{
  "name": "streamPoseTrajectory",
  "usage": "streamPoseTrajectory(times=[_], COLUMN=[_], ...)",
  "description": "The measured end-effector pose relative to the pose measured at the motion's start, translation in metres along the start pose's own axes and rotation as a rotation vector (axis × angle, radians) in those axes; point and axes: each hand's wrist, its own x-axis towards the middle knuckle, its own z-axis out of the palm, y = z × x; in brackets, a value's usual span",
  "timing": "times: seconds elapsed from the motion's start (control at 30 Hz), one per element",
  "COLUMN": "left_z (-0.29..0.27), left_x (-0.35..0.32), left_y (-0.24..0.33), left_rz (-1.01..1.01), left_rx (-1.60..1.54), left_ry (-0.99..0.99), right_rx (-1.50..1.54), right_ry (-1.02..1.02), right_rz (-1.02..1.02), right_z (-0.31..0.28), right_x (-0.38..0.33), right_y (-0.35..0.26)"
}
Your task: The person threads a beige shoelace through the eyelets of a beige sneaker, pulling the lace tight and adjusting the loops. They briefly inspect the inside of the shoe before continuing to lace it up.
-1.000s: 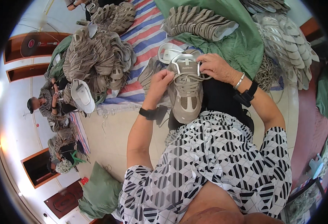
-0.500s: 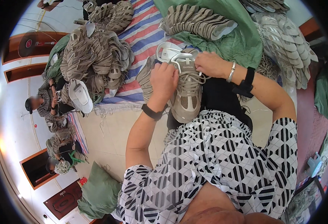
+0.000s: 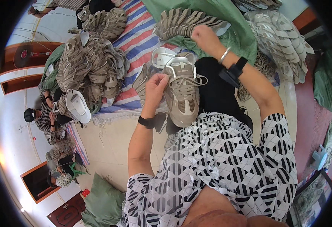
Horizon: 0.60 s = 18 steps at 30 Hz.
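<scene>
We record one beige-and-white lace-up sneaker [image 3: 181, 102], over our lap, toe toward us, with thin beige lace [image 3: 183, 87] threaded down its front. Left hand [image 3: 155, 87]: thumb and fingertips together at the sneaker's upper left edge; we cannot tell what they pinch. Right hand [image 3: 207, 39]: raised, fingers curled together, overlapping in view a fanned row of beige shoe uppers [image 3: 177, 23] on green sheeting [image 3: 243, 39].

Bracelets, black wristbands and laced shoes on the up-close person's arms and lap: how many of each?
Laced shoe: 1, at the fingertips of the left hand
Silver bracelet: 1
Black wristbands: 2
Total: 4
</scene>
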Motion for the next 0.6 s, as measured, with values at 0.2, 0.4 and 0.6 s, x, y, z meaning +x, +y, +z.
streamPoseTrajectory(times=[0.2,0.4,0.6], left_z=[-0.006,0.002,-0.019], left_x=[0.007,0.01,0.016], left_y=[-0.001,0.009,0.011], left_rz=[-0.075,-0.087,-0.294], left_rx=[0.082,0.182,0.017], left_ry=[-0.019,-0.015,-0.159], right_rx=[0.258,0.515,-0.149], right_ry=[-0.426,-0.425,-0.032], right_rz=[-0.293,-0.194,-0.679], right_z=[0.051,0.064,0.042], right_x=[-0.057,-0.059,-0.058], right_y=[-0.047,-0.037,-0.04])
